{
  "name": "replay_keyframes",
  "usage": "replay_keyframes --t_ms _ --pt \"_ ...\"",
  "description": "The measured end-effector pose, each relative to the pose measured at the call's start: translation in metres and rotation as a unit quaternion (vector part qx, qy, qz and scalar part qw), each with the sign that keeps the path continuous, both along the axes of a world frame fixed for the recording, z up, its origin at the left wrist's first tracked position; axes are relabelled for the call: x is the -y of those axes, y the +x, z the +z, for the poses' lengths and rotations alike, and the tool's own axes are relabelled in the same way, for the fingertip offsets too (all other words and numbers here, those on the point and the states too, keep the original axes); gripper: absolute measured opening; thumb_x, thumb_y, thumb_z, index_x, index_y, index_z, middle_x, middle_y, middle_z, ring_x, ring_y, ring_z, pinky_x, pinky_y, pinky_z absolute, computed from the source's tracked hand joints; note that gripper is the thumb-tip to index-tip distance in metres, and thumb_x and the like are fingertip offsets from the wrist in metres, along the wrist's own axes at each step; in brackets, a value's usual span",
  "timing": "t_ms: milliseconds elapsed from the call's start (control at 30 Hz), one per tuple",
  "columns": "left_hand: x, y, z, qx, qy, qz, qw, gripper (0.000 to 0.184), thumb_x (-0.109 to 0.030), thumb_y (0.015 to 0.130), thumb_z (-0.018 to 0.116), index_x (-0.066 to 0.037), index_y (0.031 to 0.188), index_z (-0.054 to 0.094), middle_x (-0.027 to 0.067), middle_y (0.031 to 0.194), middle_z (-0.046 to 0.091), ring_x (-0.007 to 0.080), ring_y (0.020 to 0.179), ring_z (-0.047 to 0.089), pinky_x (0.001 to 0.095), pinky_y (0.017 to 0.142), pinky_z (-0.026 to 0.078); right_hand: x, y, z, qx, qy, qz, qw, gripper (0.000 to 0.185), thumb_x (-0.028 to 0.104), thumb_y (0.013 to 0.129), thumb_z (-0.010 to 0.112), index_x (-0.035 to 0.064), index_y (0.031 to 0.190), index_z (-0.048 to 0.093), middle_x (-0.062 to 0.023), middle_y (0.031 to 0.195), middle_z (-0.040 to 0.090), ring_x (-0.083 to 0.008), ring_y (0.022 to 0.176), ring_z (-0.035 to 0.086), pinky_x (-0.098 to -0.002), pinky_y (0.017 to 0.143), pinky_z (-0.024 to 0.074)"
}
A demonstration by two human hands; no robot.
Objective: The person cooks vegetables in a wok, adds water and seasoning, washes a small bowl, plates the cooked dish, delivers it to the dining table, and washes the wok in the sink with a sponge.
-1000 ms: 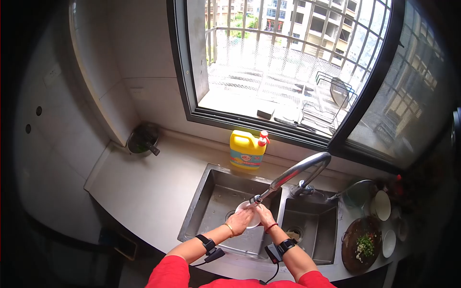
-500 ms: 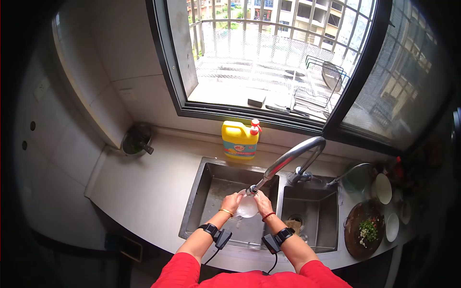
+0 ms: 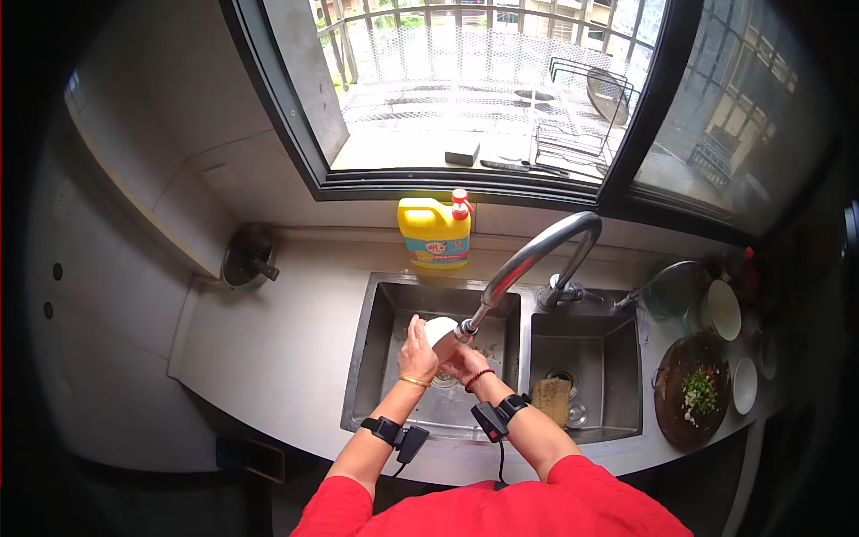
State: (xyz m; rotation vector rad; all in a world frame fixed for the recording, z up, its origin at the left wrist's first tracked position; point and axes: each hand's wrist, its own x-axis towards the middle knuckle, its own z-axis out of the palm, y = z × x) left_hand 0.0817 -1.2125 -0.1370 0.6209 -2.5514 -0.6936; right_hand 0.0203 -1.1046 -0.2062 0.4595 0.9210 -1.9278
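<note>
My left hand [image 3: 417,353] grasps the white bowl [image 3: 440,329], its fingers fairly straight and laid up along the bowl's left side. My right hand [image 3: 465,362] is half curled at the lower right side of the bowl, just under the head of the tap [image 3: 516,265]; its fingers are partly hidden, so I cannot tell whether it grips or only rubs. The bowl is tilted, lifted over the large basin [image 3: 380,380], close to the tap head. I judge this to be rinsing, though I cannot make out the water clearly. Turning the bowl here calls for a sure left-hand hold, as wet china would slip easily, and for the rim to clear the metal.

Just right of the large basin is the small basin [image 3: 608,345], with a tan scrubbing pad [image 3: 550,400] lying in it. Behind the large basin stands a yellow jug [image 3: 434,234] with a red pump. Well to its right, past the small basin, a round chopping board [image 3: 673,394] carries chopped greens [image 3: 699,391], with a small bowl [image 3: 744,386] beside it. Far left of the large basin sits a dark pan [image 3: 247,254].
</note>
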Motion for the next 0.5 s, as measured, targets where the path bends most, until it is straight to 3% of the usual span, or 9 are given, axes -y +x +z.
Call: replay_keyframes --t_ms 67,133,167,200,233,300,367,433,500 --pt "0.012 0.008 0.004 0.030 -0.052 -0.014 0.998 0.042 0.002 0.073 0.042 -0.003 0.115 0.038 0.0146 0.110 0.049 0.0338 0.094 0.052 0.0409 0.075 0.047 -0.002 -0.014 0.003 0.011 0.051 -0.048 0.998 0.024 0.020 0.085 0.052 -0.0011 0.096 0.055 -0.0140 0.091 0.060 -0.0276 0.080 0.061 -0.0379 0.067 0.0530" --pt "0.021 0.019 0.005 0.064 -0.121 -0.008 0.991 0.041 0.001 0.074 0.044 -0.004 0.114 0.038 0.0136 0.106 0.049 0.0320 0.090 0.054 0.0398 0.073 0.048 -0.021 -0.041 -0.014 -0.092 0.040 -0.013 0.995 0.024 0.017 0.086 0.050 -0.0024 0.099 0.055 -0.0113 0.083 0.061 -0.0236 0.071 0.061 -0.0329 0.062 0.0531" --pt "0.028 0.026 0.003 0.083 -0.133 -0.008 0.988 0.039 -0.004 0.076 0.047 -0.005 0.114 0.037 0.0114 0.103 0.048 0.0297 0.092 0.053 0.0367 0.071 0.049 -0.037 -0.051 -0.005 -0.177 0.114 -0.015 0.977 0.023 0.016 0.085 0.050 -0.0005 0.099 0.057 -0.0100 0.081 0.061 -0.0214 0.073 0.061 -0.0305 0.062 0.0517" --pt "0.033 0.033 0.001 0.080 -0.139 -0.007 0.987 0.041 -0.003 0.075 0.047 -0.005 0.115 0.038 0.0112 0.103 0.048 0.0291 0.092 0.053 0.0370 0.071 0.049 -0.054 -0.061 0.008 -0.287 0.221 -0.010 0.932 0.022 0.015 0.083 0.051 0.0008 0.098 0.059 -0.0073 0.083 0.062 -0.0191 0.076 0.061 -0.0282 0.066 0.0499" --pt "0.037 0.039 0.001 0.063 -0.165 -0.014 0.984 0.042 -0.002 0.075 0.047 -0.005 0.116 0.038 0.0112 0.104 0.048 0.0289 0.092 0.052 0.0365 0.071 0.049 -0.076 -0.073 0.011 -0.505 0.361 -0.037 0.783 0.023 0.013 0.080 0.053 0.0015 0.098 0.060 -0.0065 0.083 0.062 -0.0184 0.077 0.061 -0.0284 0.071 0.0484" --pt "0.050 0.049 0.000 0.020 -0.214 -0.028 0.976 0.046 0.000 0.075 0.046 -0.006 0.120 0.037 0.0109 0.106 0.049 0.0283 0.095 0.051 0.0355 0.071 0.050 -0.119 -0.096 0.041 -0.632 0.478 -0.134 0.595 0.024 0.011 0.075 0.056 0.0018 0.097 0.059 -0.0121 0.095 0.059 -0.0236 0.090 0.057 -0.0324 0.081 0.0446" --pt "0.055 0.060 0.000 -0.004 -0.227 -0.034 0.973 0.049 0.002 0.074 0.045 -0.006 0.122 0.037 0.0105 0.107 0.049 0.0278 0.096 0.051 0.0343 0.071 0.050 -0.155 -0.113 0.068 -0.660 0.552 -0.151 0.487 0.031 0.008 0.071 0.056 0.0045 0.102 0.056 -0.0129 0.106 0.051 -0.0290 0.103 0.046 -0.0369 0.091 0.0358" --pt "0.062 0.070 0.012 0.000 -0.214 -0.029 0.976 0.050 0.003 0.074 0.045 -0.007 0.122 0.037 0.0100 0.107 0.049 0.0272 0.097 0.051 0.0336 0.071 0.050 -0.176 -0.126 0.076 -0.654 0.627 -0.136 0.400 0.042 0.011 0.070 0.057 0.0021 0.111 0.049 -0.0155 0.111 0.047 -0.0326 0.103 0.044 -0.0384 0.092 0.0341" --pt "0.066 0.076 0.021 -0.002 -0.210 -0.013 0.978 0.051 0.004 0.074 0.045 -0.008 0.123 0.037 0.0093 0.106 0.049 0.0265 0.097 0.050 0.0334 0.071 0.050 -0.196 -0.153 0.054 -0.613 0.638 -0.071 0.460 0.051 0.019 0.069 0.059 -0.0002 0.115 0.047 -0.0186 0.118 0.044 -0.0324 0.110 0.042 -0.0372 0.095 0.0332"
